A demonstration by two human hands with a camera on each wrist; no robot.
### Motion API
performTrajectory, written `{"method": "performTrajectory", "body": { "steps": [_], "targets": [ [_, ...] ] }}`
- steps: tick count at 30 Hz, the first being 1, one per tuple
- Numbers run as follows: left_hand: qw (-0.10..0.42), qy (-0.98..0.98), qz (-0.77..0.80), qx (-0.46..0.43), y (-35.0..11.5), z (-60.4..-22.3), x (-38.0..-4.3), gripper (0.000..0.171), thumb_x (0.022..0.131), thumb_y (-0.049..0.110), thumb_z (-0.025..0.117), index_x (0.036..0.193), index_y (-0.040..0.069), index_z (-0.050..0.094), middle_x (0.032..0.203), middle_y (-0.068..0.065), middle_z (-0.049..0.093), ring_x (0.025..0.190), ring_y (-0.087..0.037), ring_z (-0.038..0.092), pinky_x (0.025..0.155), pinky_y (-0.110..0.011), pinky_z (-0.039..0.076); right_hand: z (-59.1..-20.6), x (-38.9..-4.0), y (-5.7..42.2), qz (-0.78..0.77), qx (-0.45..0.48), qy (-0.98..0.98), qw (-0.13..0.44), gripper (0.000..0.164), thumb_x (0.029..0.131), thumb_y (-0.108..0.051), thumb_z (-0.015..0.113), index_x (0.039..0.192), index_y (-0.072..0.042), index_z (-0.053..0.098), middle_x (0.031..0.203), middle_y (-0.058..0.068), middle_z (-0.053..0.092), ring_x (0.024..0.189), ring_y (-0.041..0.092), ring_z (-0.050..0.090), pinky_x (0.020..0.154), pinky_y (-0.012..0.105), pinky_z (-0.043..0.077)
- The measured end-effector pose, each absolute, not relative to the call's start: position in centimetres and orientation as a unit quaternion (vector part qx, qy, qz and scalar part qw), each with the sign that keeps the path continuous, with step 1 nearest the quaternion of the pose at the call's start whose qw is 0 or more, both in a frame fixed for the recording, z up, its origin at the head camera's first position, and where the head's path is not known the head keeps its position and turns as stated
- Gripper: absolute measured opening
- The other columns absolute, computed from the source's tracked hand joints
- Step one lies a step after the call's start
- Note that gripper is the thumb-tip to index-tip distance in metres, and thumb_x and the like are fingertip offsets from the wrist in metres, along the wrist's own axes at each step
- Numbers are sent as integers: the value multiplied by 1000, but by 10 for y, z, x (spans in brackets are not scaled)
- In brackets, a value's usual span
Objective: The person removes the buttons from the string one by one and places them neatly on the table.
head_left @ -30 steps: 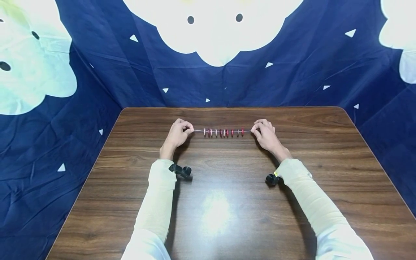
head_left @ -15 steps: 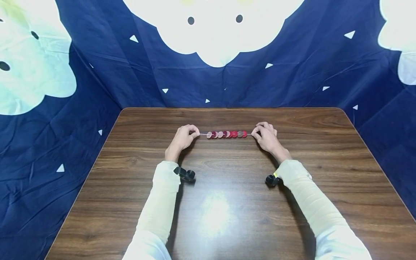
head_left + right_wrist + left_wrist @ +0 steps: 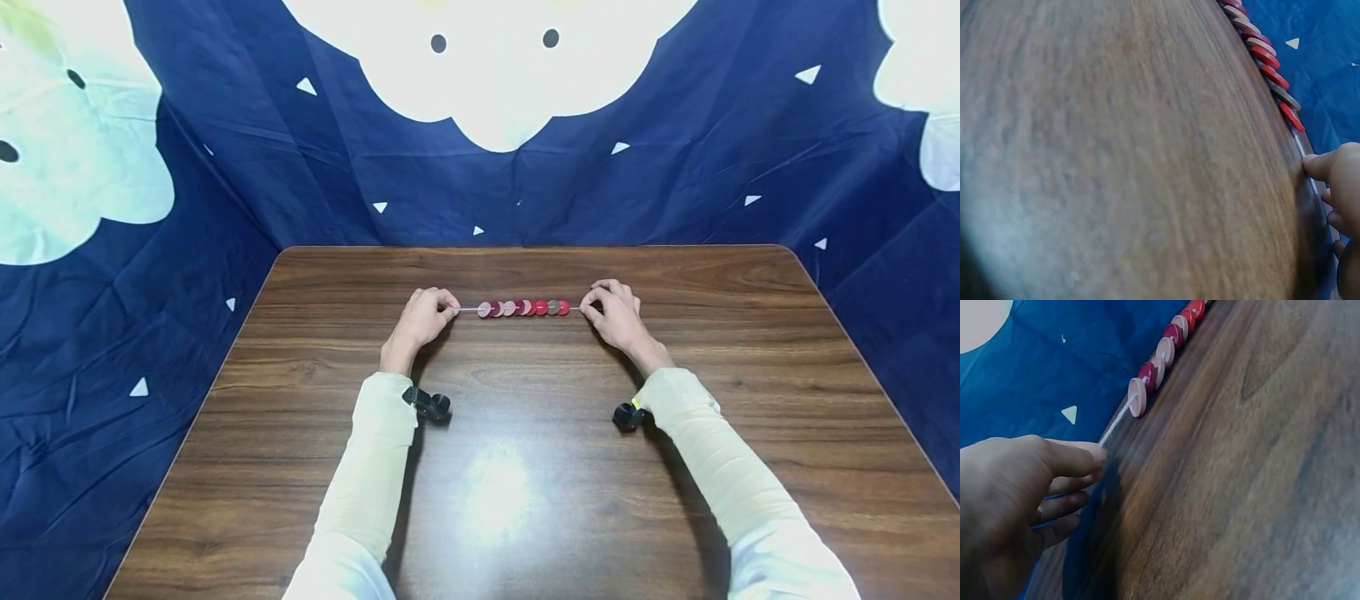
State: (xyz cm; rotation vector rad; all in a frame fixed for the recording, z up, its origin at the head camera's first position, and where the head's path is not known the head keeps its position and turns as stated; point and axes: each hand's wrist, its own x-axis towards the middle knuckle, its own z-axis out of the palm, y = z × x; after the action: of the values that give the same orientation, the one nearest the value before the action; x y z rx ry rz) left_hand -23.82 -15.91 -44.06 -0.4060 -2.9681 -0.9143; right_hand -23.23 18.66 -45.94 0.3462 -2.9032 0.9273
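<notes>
Several round buttons (image 3: 541,308) in pink, dark red, bright red and grey-brown are threaded in a row on a pale string (image 3: 1116,422). They lean over one another like overlapping discs along the far part of the table. My left hand (image 3: 425,319) pinches the string's left end between thumb and forefinger, a short way from a pink button (image 3: 1137,397). At the other end my right hand (image 3: 617,317) pinches the string, close to a bright red button (image 3: 1292,117). Between the two hands the string runs nearly straight.
The brown wood-grain table (image 3: 517,383) reaches back to a blue cloth backdrop (image 3: 330,183) with white cloud shapes and small triangles. A black wrist camera (image 3: 427,403) is strapped to the left sleeve, another camera (image 3: 628,417) to the right.
My left hand has moved right and slightly nearer, shortening the span of string. The buttons, earlier edge-on and spaced apart, now lie tilted over one another. My right hand has barely moved.
</notes>
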Motion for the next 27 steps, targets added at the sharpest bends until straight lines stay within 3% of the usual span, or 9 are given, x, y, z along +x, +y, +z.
{"method": "performTrajectory", "body": {
  "steps": [5,14,21,27],
  "targets": [
    [20,-930,-348,-114,-154,-440,-238,9,90,17,66,92,9,70,98,-9,69,97,-25,60,91,-40,43,-460,-231,186,312,125,-940,56,16,91,-21,63,100,-9,65,132,15,49,124,40,36,97,57,24],
    [59,-895,-432,-89,-142,-445,-238,11,90,18,67,92,8,70,98,-8,70,95,-22,62,89,-37,46,-459,-231,177,292,165,-941,46,40,87,-32,70,121,-13,63,140,16,45,130,39,32,99,59,22],
    [89,-875,-469,-80,-139,-454,-238,9,88,15,69,92,7,70,94,-9,71,93,-21,62,86,-33,45,-461,-233,173,285,165,-944,33,40,88,-34,69,123,-15,63,142,16,43,132,40,29,99,59,21],
    [102,-844,-524,-57,-139,-460,-236,12,87,18,70,93,7,71,92,-10,71,89,-15,60,84,-27,43,-462,-234,171,292,161,-942,33,33,87,-35,69,116,-17,66,141,15,45,131,39,30,99,58,21]
  ]
}}
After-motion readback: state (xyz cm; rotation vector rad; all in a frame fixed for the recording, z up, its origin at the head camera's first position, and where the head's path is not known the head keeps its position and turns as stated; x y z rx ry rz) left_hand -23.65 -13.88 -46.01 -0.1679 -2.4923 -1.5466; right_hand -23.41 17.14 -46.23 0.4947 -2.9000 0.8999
